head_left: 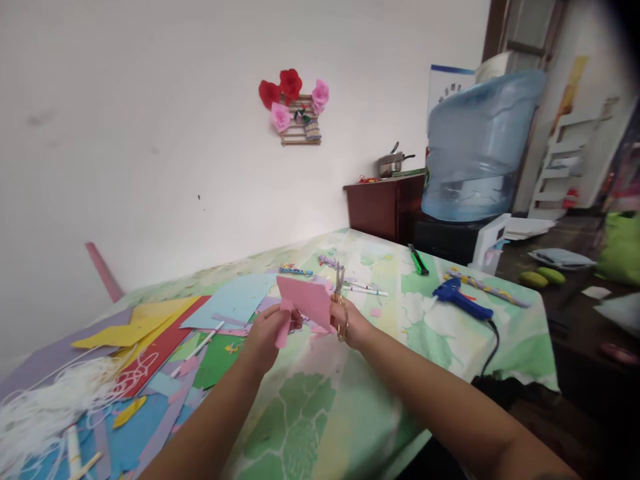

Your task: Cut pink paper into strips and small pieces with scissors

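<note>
A folded piece of pink paper (306, 300) is held up between both hands over the table. My left hand (264, 337) pinches its lower left part, where a narrow pink flap hangs down. My right hand (350, 323) is closed at the paper's right edge and also has the gold-handled scissors (340, 280) looped on its fingers. The scissor blades point up and away, beside the paper rather than across it. Small pink scraps lie on the tablecloth behind and below the hands.
Coloured sheets (235, 300) and a tangle of white string (55, 407) cover the left side. On the right lie a blue glue gun (463, 300) with its cord, a green cutter (418, 260) and a wrapped stick (487, 287). Markers (367, 290) lie behind the right hand.
</note>
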`<state>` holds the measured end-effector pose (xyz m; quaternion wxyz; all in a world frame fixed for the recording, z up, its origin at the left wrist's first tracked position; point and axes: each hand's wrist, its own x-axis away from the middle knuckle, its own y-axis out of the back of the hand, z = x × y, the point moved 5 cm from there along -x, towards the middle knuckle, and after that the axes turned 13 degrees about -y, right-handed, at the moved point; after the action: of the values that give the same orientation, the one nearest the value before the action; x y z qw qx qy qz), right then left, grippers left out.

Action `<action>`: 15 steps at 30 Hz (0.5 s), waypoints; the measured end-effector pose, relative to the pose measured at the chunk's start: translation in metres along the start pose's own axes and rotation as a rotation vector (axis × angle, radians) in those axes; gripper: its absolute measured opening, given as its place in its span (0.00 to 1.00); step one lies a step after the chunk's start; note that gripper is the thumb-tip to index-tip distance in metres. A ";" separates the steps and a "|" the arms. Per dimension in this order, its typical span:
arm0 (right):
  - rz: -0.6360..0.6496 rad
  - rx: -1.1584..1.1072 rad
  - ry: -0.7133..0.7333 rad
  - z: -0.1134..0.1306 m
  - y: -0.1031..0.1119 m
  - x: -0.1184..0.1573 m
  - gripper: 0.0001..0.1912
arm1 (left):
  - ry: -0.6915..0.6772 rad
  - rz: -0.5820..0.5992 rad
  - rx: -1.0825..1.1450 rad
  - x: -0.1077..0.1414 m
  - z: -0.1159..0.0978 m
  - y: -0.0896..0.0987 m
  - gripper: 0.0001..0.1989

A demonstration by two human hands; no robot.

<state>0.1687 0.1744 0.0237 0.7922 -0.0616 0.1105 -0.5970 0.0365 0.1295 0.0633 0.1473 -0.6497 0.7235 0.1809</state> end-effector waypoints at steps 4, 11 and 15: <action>0.035 -0.084 0.026 0.009 -0.004 0.015 0.18 | 0.004 0.033 -0.088 0.008 -0.007 -0.005 0.09; 0.049 -0.066 0.097 0.026 -0.019 0.047 0.15 | -0.028 -0.140 -0.300 0.026 -0.035 0.004 0.09; -0.016 -0.048 0.114 0.031 -0.027 0.054 0.09 | -0.096 -0.172 -0.364 0.036 -0.045 -0.001 0.08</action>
<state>0.1654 0.1139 0.0549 0.7782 -0.0474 0.1693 -0.6029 0.0348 0.0774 0.0870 0.0767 -0.7157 0.6127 0.3264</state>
